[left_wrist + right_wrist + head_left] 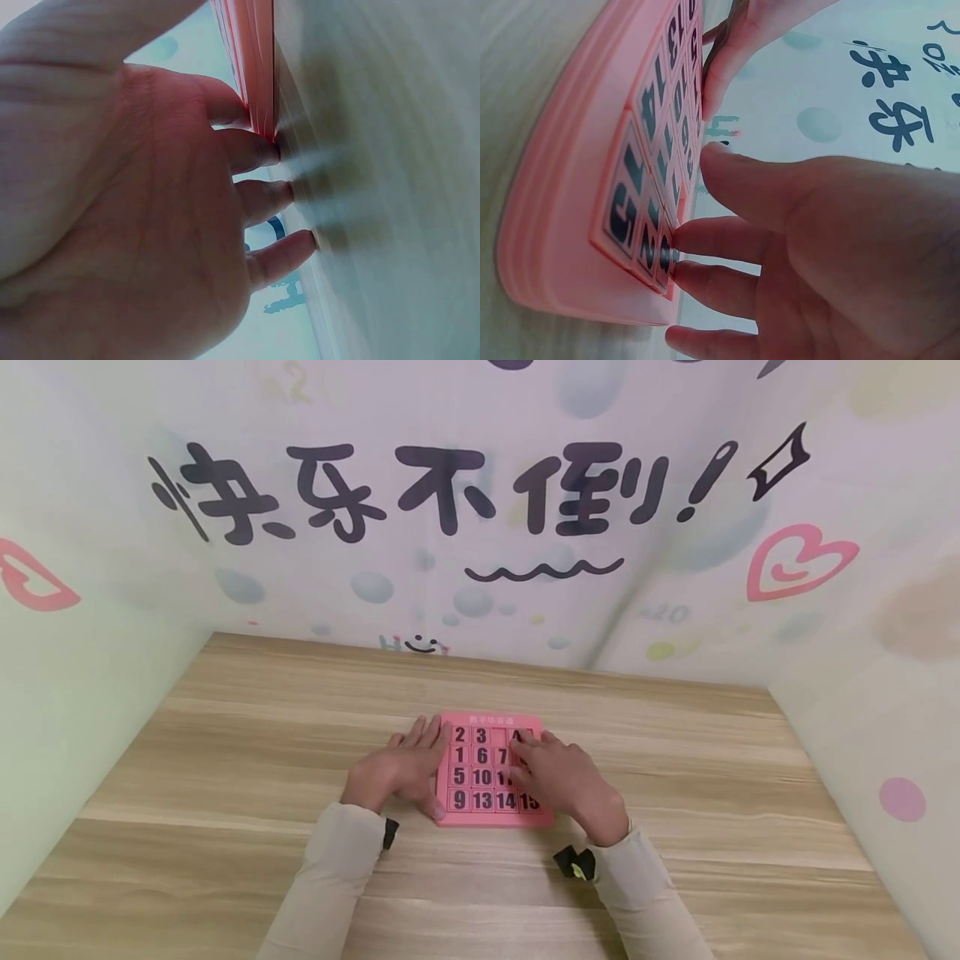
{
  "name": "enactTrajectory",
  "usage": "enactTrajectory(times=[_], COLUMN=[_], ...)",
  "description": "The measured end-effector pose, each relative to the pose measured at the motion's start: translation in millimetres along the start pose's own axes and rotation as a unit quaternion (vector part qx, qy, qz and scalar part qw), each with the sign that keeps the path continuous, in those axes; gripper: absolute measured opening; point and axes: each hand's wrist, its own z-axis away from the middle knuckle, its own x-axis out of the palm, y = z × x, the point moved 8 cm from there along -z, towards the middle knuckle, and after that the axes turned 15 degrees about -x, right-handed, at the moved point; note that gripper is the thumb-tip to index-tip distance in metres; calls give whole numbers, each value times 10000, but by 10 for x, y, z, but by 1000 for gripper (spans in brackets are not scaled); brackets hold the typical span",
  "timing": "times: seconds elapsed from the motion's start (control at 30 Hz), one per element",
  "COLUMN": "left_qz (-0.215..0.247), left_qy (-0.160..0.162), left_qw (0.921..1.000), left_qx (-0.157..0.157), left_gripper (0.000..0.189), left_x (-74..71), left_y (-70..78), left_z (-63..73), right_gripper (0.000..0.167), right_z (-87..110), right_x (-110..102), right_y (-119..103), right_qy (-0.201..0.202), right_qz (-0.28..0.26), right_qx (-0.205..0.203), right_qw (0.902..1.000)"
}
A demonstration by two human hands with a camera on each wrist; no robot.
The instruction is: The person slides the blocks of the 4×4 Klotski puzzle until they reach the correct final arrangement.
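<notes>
A pink number slide puzzle (491,821) lies flat on the table, its black-numbered tiles set in rows. The top row shows 2, 3, a vacant slot and the partly covered 4 tile (515,735). My left hand (405,768) rests along the puzzle's left edge, thumb by the lower left corner; in the left wrist view its fingertips (304,240) reach down to the table beside the pink side wall. Over the right columns lies my right hand (566,777), hiding several tiles. Two of its fingers (712,279) touch the tiles near the upper right, the thumb held above them.
The wood-grain table (675,752) spreads around the puzzle on all sides. Behind it stands a white printed backdrop (420,552) with large black characters, and pale walls (82,693) close in the left and right.
</notes>
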Motion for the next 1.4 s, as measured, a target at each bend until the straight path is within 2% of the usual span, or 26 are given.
enactTrajectory(times=[0.7,1.4], left_qz=[-43,-20], left_qy=[58,54], left_qw=[10000,10000], left_qx=[2,14], left_gripper=[129,129], left_x=[-7,-6], left_y=[-4,0], left_z=[5,11], right_gripper=[53,52], right_z=[9,26], right_x=[-10,-12], right_y=[12,-4], right_qy=[-23,70], right_qz=[-56,-417], right_qx=[56,-32], right_qw=[10000,9991])
